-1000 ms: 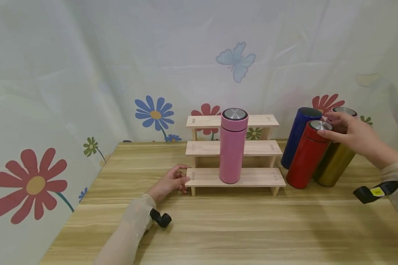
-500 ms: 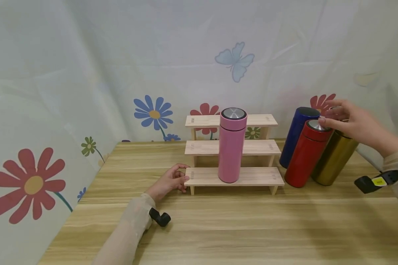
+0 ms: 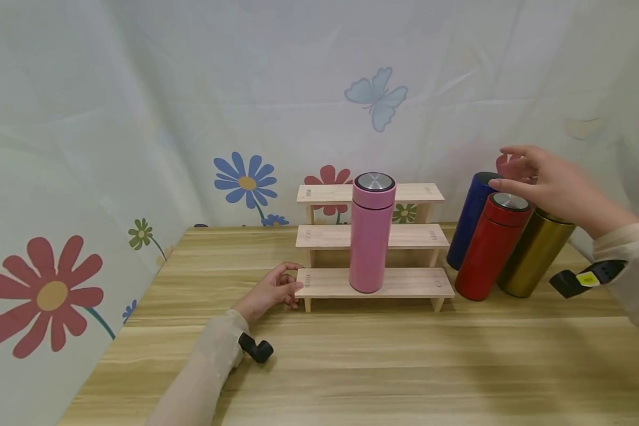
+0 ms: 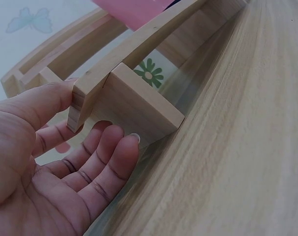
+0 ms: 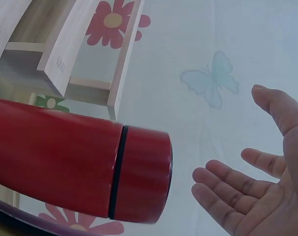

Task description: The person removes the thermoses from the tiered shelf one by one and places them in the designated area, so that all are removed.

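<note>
My left hand (image 3: pixel 270 291) pinches the left end of the lowest step of a three-step wooden stand (image 3: pixel 319 281). In the left wrist view the thumb lies on the board's corner (image 4: pixel 87 91), one finger goes beneath it and the others curl by the leg. A pink thermos flask (image 3: pixel 370 248) stands upright on that lowest step. Over at the right, my right hand (image 3: pixel 556 186) hovers with nothing in it above a red flask (image 3: pixel 492 254) and a blue flask (image 3: pixel 465 222). The right wrist view shows its spread fingers (image 5: pixel 227 196) apart from the red flask's lid.
A gold flask (image 3: pixel 532 260) stands behind and right of the red one, its top partly covered by my right hand. The wood-grain table (image 3: pixel 351 367) ends at a pale cloth backdrop (image 3: pixel 277 89) printed with flowers and a butterfly.
My right hand has risen off the flask tops at the back right and shifted left over the red and blue flasks. The left hand keeps its place on the stand.
</note>
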